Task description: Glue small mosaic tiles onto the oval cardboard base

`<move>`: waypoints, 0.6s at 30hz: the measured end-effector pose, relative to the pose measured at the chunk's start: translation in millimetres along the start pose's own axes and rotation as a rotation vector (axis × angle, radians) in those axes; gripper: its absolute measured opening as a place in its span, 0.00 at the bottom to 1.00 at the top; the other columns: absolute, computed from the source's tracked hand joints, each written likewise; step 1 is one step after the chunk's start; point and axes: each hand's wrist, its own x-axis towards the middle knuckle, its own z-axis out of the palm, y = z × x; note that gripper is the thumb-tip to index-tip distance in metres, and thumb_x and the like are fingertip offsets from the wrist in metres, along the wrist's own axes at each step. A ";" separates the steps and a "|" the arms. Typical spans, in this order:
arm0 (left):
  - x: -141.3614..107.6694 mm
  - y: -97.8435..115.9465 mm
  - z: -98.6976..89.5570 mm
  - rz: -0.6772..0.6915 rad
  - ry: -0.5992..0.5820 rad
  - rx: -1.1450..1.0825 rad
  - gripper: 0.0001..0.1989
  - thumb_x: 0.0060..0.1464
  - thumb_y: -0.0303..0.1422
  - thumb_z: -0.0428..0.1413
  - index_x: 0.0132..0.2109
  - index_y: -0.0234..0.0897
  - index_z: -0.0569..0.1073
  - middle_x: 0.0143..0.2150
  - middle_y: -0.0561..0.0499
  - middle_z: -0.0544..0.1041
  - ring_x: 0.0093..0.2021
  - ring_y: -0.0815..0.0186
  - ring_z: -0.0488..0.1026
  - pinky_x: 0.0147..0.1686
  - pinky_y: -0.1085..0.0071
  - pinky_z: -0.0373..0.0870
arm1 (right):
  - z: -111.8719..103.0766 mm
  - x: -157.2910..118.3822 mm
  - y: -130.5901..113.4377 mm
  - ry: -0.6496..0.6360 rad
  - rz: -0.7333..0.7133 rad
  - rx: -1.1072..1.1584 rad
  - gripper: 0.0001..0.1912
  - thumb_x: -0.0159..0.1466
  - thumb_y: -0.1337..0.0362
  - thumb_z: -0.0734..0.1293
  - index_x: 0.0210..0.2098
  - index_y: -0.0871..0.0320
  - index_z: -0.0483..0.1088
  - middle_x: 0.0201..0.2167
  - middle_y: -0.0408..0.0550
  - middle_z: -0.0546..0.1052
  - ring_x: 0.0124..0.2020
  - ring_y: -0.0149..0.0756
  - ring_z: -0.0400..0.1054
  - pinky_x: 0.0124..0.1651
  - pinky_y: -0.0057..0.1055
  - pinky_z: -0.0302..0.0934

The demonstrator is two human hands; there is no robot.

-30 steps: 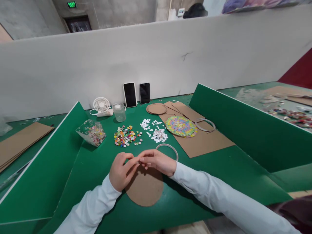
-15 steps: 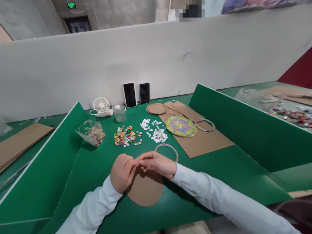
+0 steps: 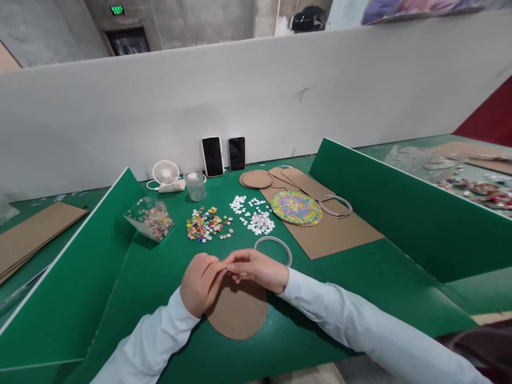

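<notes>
A round cardboard disc [image 3: 239, 314] lies on the green table in front of me. Over its far edge my left hand [image 3: 201, 282] and my right hand [image 3: 256, 269] meet, fingertips pinched together. Whatever sits between the fingertips is too small and covered to name. Beyond the hands is a pile of colourful mosaic tiles [image 3: 205, 224], with a heap of white squares [image 3: 260, 222] to its right. A roll of white tape [image 3: 288, 250] rests flat just past my right hand, partly hidden by it.
A clear box of tiles [image 3: 158, 221] tilts at the left. At the right, a tile-covered disc [image 3: 296, 208] and another tape roll [image 3: 336, 206] lie on cardboard sheets [image 3: 340, 234]. A fan [image 3: 166, 173], a glass mug [image 3: 196, 186] and two phones [image 3: 213, 156] stand at the back. Green panels [image 3: 384, 213] flank the table.
Hardly anything differs. Both hands stay pinched together over the disc's far edge, and the things on the table keep their places.
</notes>
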 end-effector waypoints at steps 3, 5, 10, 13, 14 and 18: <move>-0.2 1.2 0.2 -0.014 -0.018 -0.014 0.05 0.50 0.24 0.45 0.33 0.34 0.64 0.25 0.49 0.67 0.27 0.68 0.62 0.25 0.72 0.60 | 0.0 0.2 0.6 0.002 -0.001 -0.018 0.13 0.39 0.62 0.70 0.22 0.64 0.67 0.16 0.37 0.66 0.18 0.20 0.59 0.26 0.22 0.53; -0.2 2.0 0.7 -0.024 -0.026 -0.006 0.05 0.49 0.24 0.45 0.31 0.34 0.64 0.24 0.50 0.67 0.26 0.68 0.62 0.25 0.72 0.60 | 0.3 0.3 1.5 -0.006 -0.009 -0.033 0.14 0.40 0.61 0.70 0.22 0.64 0.67 0.15 0.38 0.67 0.18 0.21 0.59 0.26 0.22 0.53; 0.4 3.6 2.5 -0.051 -0.017 0.073 0.07 0.49 0.26 0.44 0.25 0.35 0.62 0.21 0.51 0.66 0.24 0.68 0.61 0.22 0.72 0.59 | 1.9 -0.6 3.2 -0.025 -0.017 -0.032 0.14 0.41 0.61 0.69 0.24 0.65 0.68 0.16 0.40 0.67 0.18 0.21 0.58 0.26 0.23 0.53; 1.3 4.0 2.6 -0.068 -0.023 0.083 0.07 0.49 0.26 0.44 0.25 0.36 0.62 0.21 0.51 0.66 0.24 0.68 0.61 0.22 0.73 0.59 | 2.4 -1.7 3.0 -0.029 -0.008 -0.012 0.13 0.42 0.62 0.69 0.24 0.65 0.69 0.16 0.40 0.67 0.19 0.21 0.59 0.26 0.23 0.53; 1.5 3.9 2.5 -0.073 -0.024 0.077 0.07 0.49 0.26 0.44 0.25 0.36 0.62 0.21 0.51 0.66 0.24 0.68 0.61 0.22 0.73 0.59 | 2.3 -2.0 2.8 -0.032 -0.003 0.000 0.13 0.42 0.62 0.69 0.25 0.65 0.69 0.16 0.40 0.67 0.19 0.21 0.59 0.26 0.23 0.53; 1.6 2.4 1.4 -0.111 -0.014 0.038 0.06 0.49 0.26 0.44 0.27 0.35 0.62 0.22 0.50 0.66 0.25 0.68 0.62 0.23 0.73 0.60 | 0.8 -1.8 1.7 -0.049 0.033 0.061 0.12 0.42 0.64 0.70 0.25 0.65 0.69 0.19 0.41 0.68 0.20 0.21 0.60 0.28 0.23 0.54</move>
